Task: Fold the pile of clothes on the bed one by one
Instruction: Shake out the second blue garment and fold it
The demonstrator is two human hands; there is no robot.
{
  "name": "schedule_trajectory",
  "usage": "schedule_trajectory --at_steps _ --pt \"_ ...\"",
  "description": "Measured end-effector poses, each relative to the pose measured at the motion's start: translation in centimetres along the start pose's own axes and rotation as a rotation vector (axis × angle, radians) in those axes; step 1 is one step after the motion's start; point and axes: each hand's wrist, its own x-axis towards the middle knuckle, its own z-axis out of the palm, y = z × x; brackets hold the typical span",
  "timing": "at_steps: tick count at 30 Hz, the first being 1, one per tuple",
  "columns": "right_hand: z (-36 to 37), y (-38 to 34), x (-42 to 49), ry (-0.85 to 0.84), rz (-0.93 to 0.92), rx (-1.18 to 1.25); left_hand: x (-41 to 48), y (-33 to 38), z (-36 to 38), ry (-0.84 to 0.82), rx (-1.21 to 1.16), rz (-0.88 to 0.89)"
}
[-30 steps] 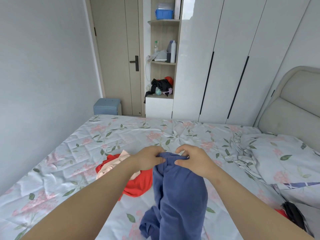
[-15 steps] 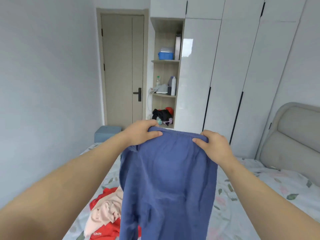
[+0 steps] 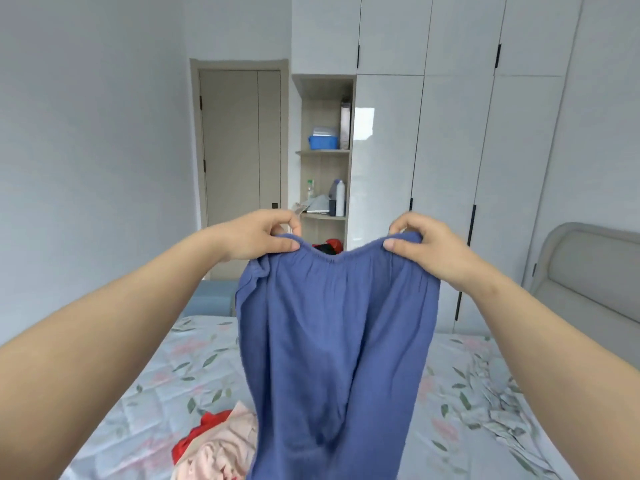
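A blue garment with an elastic waistband [image 3: 336, 348] hangs in the air in front of me, above the bed [image 3: 145, 403]. My left hand [image 3: 258, 237] pinches the waistband's left end and my right hand [image 3: 420, 245] pinches its right end, so the band sags slightly between them. The cloth drops straight down and runs out of the frame at the bottom. Behind its lower left edge a small pile of clothes lies on the bed: a pale pink piece [image 3: 218, 452] over a red one [image 3: 207, 424]. The blue cloth hides part of the pile.
The bed has a floral quilted cover, rumpled on the right [image 3: 498, 407]. A padded headboard [image 3: 588, 271] stands at the right. White wardrobe doors [image 3: 450, 168], an open shelf niche [image 3: 323, 168] and a closed door [image 3: 239, 150] fill the far wall. A blue stool [image 3: 211, 299] sits beyond the bed.
Both hands have lifted the blue garment off the bed and moved apart, spreading its waistband wide. My view has tilted up from the bed toward the wardrobe.
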Motion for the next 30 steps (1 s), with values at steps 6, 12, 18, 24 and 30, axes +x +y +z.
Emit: schedule_trajectory --at_steps 6,12,18,24,30 --pt "0.0 1.9 -1.3 -0.375 0.253 0.0 -1.0 -2.0 0.4 -0.141 0.028 -0.148" --pt "0.3 2.7 -1.7 -0.592 0.473 -0.256 -1.6 -3.0 0.8 -0.224 0.161 -0.209" --pt "1.6 3.9 -1.8 -0.41 0.499 -0.183 -1.9 -4.2 1.4 -0.216 0.228 -0.254" --pt "1.8 4.6 -2.4 -0.29 0.613 0.224 -2.5 -5.8 1.2 -0.115 -0.013 -0.306" --pt "2.1 4.8 -3.2 -0.107 0.639 0.687 -3.2 -7.0 2.1 0.074 -0.543 -0.345"
